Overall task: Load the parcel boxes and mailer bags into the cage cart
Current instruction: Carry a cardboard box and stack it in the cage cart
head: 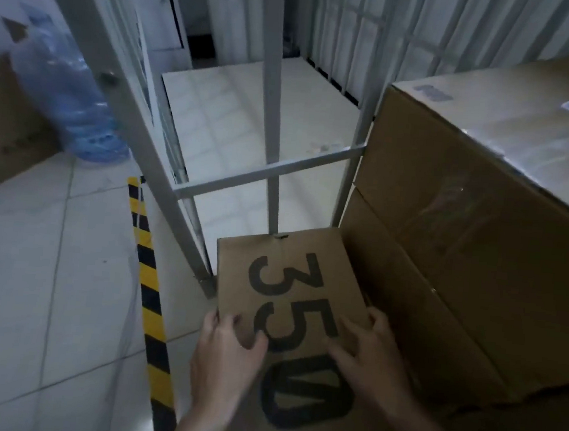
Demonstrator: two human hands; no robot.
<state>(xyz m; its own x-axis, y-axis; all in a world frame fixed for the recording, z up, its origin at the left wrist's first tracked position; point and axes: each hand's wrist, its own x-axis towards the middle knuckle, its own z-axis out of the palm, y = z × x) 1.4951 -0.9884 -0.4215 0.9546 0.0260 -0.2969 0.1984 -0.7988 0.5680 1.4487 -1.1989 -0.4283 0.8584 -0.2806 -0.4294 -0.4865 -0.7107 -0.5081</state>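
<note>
Left hand [226, 351] spread flat on the near left part of the lid of the "350" box [289, 305], thumb over the printed 5, fingers curled at the left edge; right hand [367, 356] likewise open and pressed on the lid's right side, fingertips against the tall cardboard stack. Neither closed round anything: palms down, pinching from both sides, probably to steady the carton before lifting or sliding it. Box sat low, just ahead of both hands, its far end touching the foot of the cage cart [269, 176], not yet inside. Immediately right of the right hand, two large parcel boxes [466, 203] stacked, the upper one taped and labelled. Left of the left hand, a strip of yellow-and-black hazard tape [149, 272] along the pale tiled floor [50, 246]. Beyond the hands, the cart's grey bars open on a bare white base panel. Far left, a blue water jug [66, 100] beside another brown carton [5, 129]. Room dim; no mailer bags seen.
</note>
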